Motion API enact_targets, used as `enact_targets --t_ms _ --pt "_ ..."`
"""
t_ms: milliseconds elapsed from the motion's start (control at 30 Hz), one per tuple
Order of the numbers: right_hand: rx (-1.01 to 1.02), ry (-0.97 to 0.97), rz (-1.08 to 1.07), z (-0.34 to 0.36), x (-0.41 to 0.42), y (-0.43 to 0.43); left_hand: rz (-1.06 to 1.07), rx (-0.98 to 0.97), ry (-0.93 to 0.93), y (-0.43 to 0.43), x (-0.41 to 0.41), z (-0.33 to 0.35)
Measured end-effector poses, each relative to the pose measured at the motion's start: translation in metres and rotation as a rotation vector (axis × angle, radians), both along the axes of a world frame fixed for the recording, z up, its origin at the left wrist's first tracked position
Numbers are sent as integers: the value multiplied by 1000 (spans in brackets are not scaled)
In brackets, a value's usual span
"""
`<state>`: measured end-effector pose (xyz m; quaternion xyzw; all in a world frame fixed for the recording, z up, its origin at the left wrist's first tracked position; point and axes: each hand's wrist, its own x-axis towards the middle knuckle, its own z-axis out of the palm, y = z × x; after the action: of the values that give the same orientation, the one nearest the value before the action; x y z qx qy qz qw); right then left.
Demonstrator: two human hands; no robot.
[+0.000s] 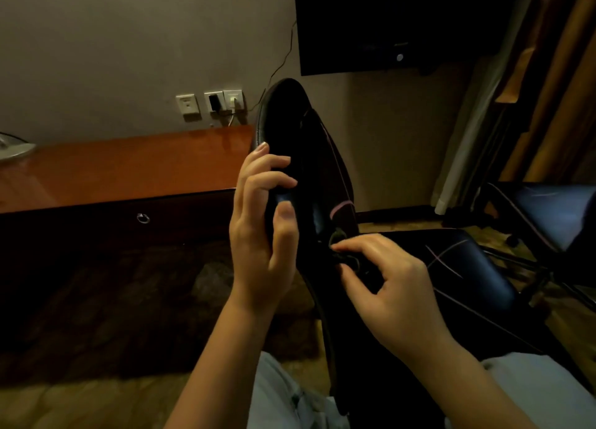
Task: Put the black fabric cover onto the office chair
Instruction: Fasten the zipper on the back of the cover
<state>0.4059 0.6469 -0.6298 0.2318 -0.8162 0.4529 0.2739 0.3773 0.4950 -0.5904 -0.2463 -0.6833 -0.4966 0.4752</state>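
Mid-frame, my left hand (258,232) grips the upright office chair back (290,119) by its left edge, my right hand (396,286) pinching a dark loop (338,235) lower down.

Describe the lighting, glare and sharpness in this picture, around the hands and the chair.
Head view: dim, warm light; the left hand and right hand are lit and fairly sharp, while the black chair sinks into shadow, only a faint sheen and pink stitching showing. Head view: soft glare on the wooden desk; upright lines at the right lean and curve.
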Motion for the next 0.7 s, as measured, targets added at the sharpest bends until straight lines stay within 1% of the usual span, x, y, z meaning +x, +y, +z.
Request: enact_targets --t_ms 100,267,367,533,633,700 --pt "36 -82 -44 -18 4 10 -6 23 24 2 -1 -2" --pt "23 -270 -47 -29 7 27 -15 47 41 6 -4 -2" --pt "29 -247 -19 -13 5 21 -16 32 30 4 -3 -1" --pt "-5 -92 33 11 4 0 -5 7 11 2 0 -1" --pt "-49 -118 26 -2 6 3 4 -7 16 2 1 -1" --pt "-24 -176 -8 -16 9 9 -3 0 21 2 1 -1"
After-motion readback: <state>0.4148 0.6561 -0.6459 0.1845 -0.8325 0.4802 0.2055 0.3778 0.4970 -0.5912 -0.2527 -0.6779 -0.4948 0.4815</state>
